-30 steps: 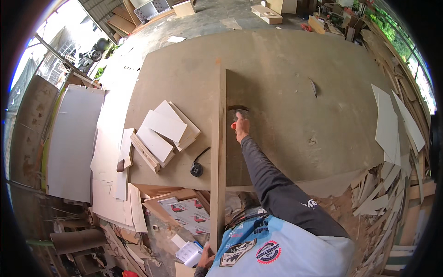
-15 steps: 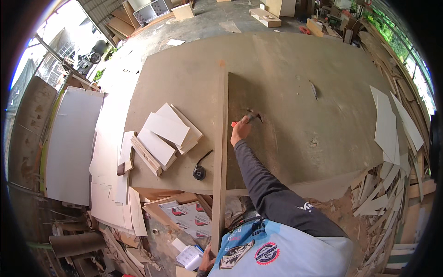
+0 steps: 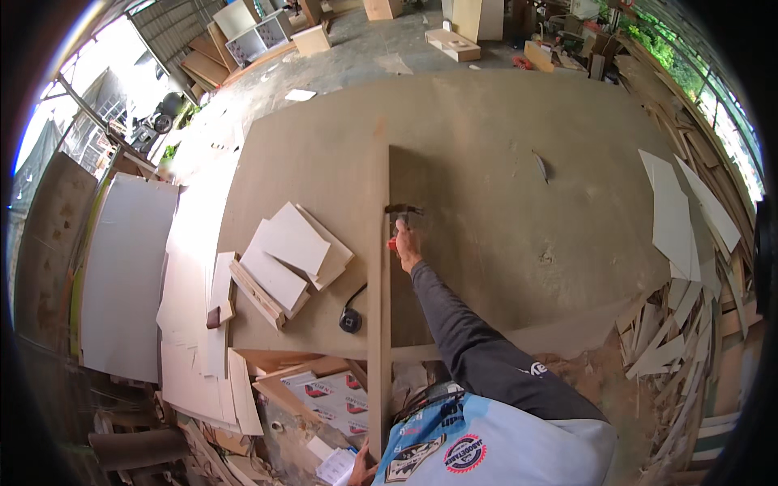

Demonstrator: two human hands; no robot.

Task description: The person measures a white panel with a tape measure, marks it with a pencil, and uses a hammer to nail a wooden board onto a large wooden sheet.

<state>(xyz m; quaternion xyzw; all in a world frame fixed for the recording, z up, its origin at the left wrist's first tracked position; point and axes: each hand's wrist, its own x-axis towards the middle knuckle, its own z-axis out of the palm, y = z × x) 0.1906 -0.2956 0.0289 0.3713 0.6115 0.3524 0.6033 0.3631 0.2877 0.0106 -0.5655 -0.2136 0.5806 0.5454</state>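
In the head view, your right hand [image 3: 408, 246] has its fingers clamped on the handle of a hammer [image 3: 403, 210], its head at the right side of a long wooden beam [image 3: 378, 283]. That beam crosses the near edge of the surface [image 3: 486, 154]. Your left hand [image 3: 362, 470] is at its near end; I cannot tell how those fingers close. A tape measure [image 3: 350, 320] lies near the near edge, white panels [image 3: 296, 239] towards the left edge.
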